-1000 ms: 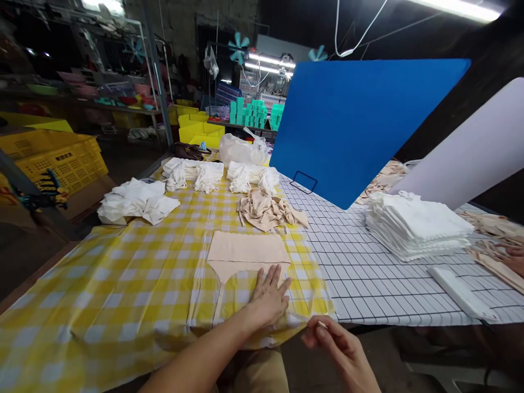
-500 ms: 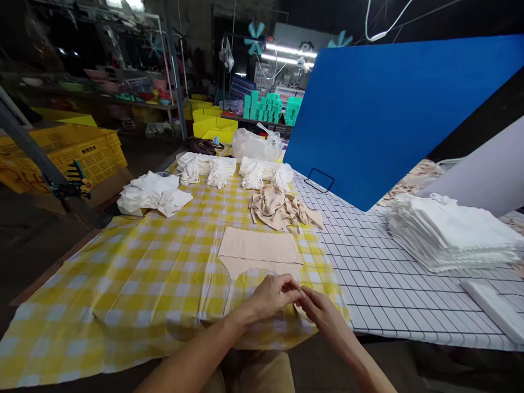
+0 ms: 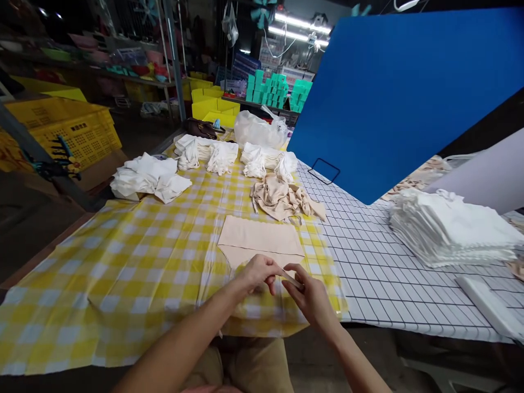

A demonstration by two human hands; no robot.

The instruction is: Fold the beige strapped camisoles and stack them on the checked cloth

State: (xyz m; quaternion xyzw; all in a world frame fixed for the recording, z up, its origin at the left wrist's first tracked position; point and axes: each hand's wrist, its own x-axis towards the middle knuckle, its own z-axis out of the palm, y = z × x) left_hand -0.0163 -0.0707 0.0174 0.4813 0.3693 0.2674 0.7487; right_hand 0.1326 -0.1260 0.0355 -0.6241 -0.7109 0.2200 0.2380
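Note:
A beige strappy garment [image 3: 262, 237], like a camisole, lies flat near the front edge of the table, its straight hem away from me. Over its near end, my left hand [image 3: 262, 271] pinches one end of a thin beige strap [image 3: 291, 279]. My right hand [image 3: 307, 295] is closed on the same strap, which stretches short and taut between the two hands. My left hand and forearm hide part of the garment's near side. Beyond it lies a crumpled heap of beige garments [image 3: 282, 196].
Folded white garments [image 3: 221, 155] stand in bundles at the back, with a loose white pile [image 3: 149, 177] to the left. On the right are a white stack [image 3: 450, 226], a white bar-shaped object [image 3: 487, 305] and a large blue board [image 3: 401, 98]. A yellow checked cloth [image 3: 135, 273] covers the table.
My hands have moved slightly up over the garment and a little apart, and the strap now shows stretched between them. The view has tilted down a little.

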